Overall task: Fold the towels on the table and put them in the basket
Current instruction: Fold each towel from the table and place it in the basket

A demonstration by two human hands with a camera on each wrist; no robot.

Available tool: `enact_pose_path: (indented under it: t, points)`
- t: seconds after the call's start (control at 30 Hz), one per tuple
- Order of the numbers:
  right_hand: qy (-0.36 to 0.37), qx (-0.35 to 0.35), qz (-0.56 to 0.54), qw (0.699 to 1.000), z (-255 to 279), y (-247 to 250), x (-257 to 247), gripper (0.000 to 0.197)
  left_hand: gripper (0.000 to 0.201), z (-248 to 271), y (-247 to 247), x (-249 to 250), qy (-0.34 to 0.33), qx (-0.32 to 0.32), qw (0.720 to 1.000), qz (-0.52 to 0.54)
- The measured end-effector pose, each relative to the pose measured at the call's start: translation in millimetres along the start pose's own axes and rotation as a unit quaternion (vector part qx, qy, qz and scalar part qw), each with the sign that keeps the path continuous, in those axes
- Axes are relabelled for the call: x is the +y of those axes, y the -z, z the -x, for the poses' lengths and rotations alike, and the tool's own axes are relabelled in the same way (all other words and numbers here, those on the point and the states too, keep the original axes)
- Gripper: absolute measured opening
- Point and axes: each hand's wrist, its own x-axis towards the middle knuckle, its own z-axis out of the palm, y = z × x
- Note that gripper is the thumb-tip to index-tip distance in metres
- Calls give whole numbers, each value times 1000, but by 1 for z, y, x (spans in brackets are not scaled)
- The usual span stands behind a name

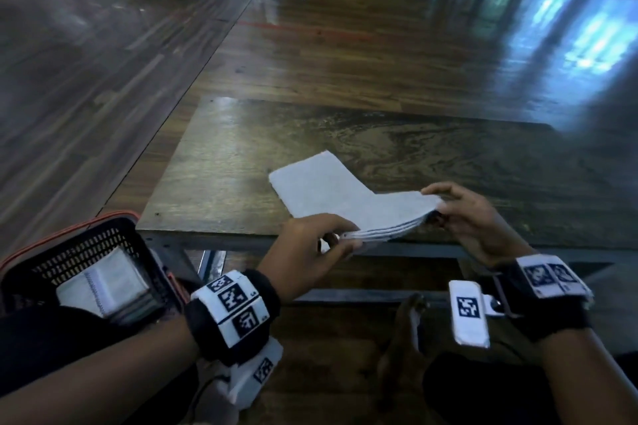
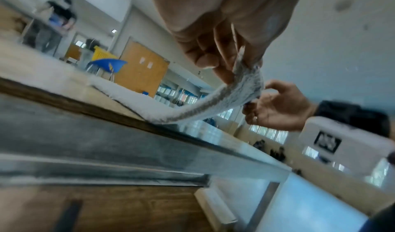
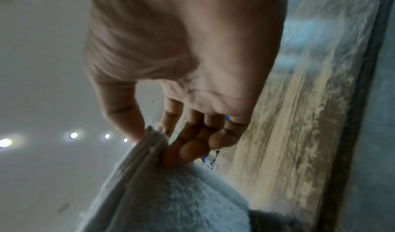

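Left grip (image 1: 312,241) and right grip (image 1: 464,217) both pinching folded grey towel (image 1: 336,198) edge, raised off table (image 1: 224,162); 1 towel in basket (image 1: 79,248).

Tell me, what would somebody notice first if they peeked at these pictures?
Probably the white towel at the near edge of the wooden table, its near edge lifted, with the left hand and the right hand each pinching a corner. Then the black basket at lower left, with folded towels already inside.
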Motion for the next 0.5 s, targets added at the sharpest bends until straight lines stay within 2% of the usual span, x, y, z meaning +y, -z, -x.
enact_pose_path:
  t: [0.03, 0.1, 0.3, 0.4, 0.5]
  points:
    - [6, -26, -21, 999, 9, 4, -1, 30, 11, 2, 1, 4, 21, 10, 999, 35]
    - [15, -53, 5, 998, 19, 6, -1, 37, 6, 5, 3, 7, 61, 23, 994, 89]
    - [47, 20, 162, 985, -15, -15, 2, 25, 7, -3, 10, -22, 165, 69, 976, 125]
    - [28, 39, 189, 981, -56, -30, 9, 16, 9, -18, 17, -50, 189, 76, 978, 42]
    - [-7, 92, 243, 966, -98, -45, 21, 7, 19, -37, 25, -81, 209, 42, 976, -53]
